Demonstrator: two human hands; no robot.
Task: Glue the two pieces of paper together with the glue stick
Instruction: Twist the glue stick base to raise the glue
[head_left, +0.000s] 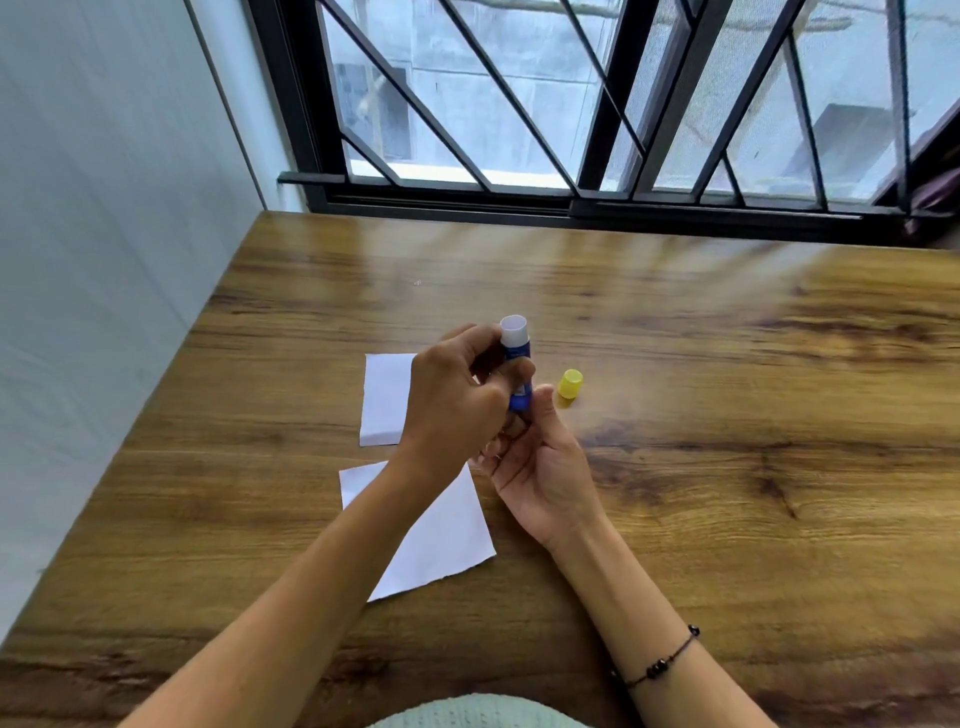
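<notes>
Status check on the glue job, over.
Left hand grips glue stick, right hand at its base. Yellow cap off, on table. Both papers apart, unglued. Nothing blocking.

Home rm, wood-grain table (727, 364) in corner, barred window (571, 104), plain white wall (104, 208)
</notes>
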